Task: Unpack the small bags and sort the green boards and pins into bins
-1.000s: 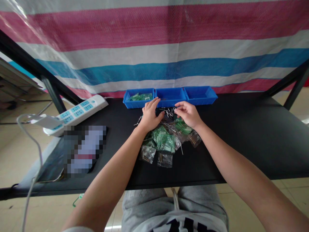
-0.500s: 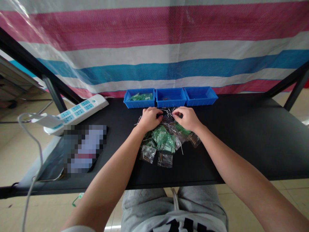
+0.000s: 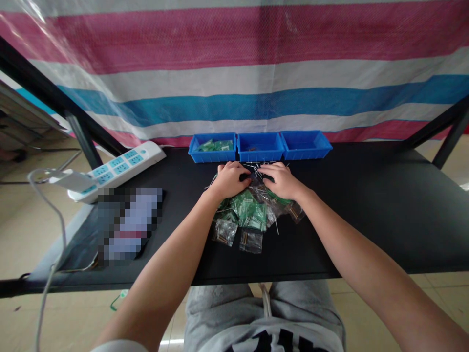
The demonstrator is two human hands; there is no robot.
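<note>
My left hand (image 3: 230, 179) and my right hand (image 3: 280, 179) rest side by side on the black table (image 3: 366, 205), fingers curled inward over a scatter of thin metal pins (image 3: 257, 168). Both hands look closed; what the fingertips pinch is too small to make out. Just below the hands lies a pile of small clear bags with green circuit boards (image 3: 251, 211) and brown parts (image 3: 250, 239). Three blue bins stand in a row behind the hands: the left bin (image 3: 212, 147) holds green bagged boards, the middle bin (image 3: 260, 146) a few small parts, the right bin (image 3: 305, 144) looks bare.
A white power strip with blue sockets (image 3: 117, 169) lies at the table's left, its grey cable (image 3: 47, 244) hanging off the edge. A blurred flat object (image 3: 128, 225) lies near the front left. A striped tarp (image 3: 234, 73) hangs behind. Black frame legs stand at both sides.
My left hand drew back from the middle bin and curled shut. Both hands came closer together over the pins.
</note>
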